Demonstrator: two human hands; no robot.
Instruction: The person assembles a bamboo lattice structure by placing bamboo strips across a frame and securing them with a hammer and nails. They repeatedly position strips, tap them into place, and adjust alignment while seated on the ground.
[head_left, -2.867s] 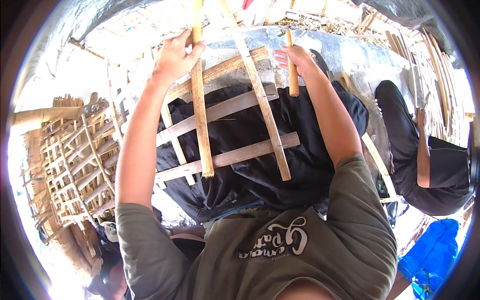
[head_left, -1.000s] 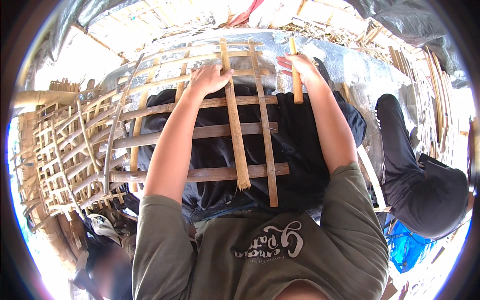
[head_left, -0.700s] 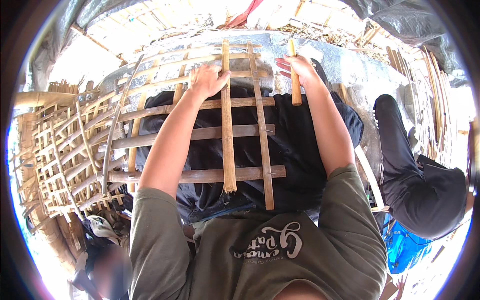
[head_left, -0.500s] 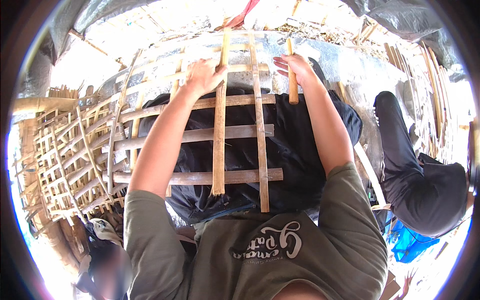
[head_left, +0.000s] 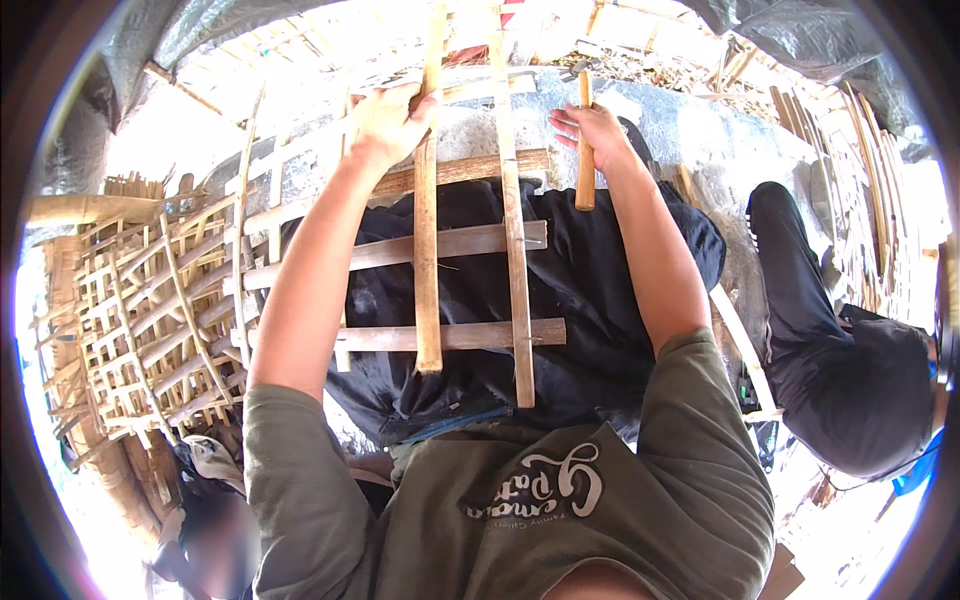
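A lattice of bamboo slats [head_left: 455,335] lies across my lap over dark trousers. My left hand [head_left: 390,120] grips an upright bamboo slat [head_left: 428,250] near the lattice's far end. That slat now stands nearly parallel to a second upright slat [head_left: 515,240]. My right hand [head_left: 592,130] is closed around a short wooden handle [head_left: 585,180] at the lattice's far right; the handle's top end is hard to make out in the glare.
A stack of finished bamboo lattices [head_left: 140,320] lies at my left. Another person in dark clothes [head_left: 850,380] sits at my right. Bundles of bamboo strips [head_left: 880,200] lean at the far right. A grey sheet [head_left: 700,130] covers the ground ahead.
The slat in my left hand has swung from a slant to nearly upright and slid leftward across the cross slats. My right hand has kept its hold on the handle.
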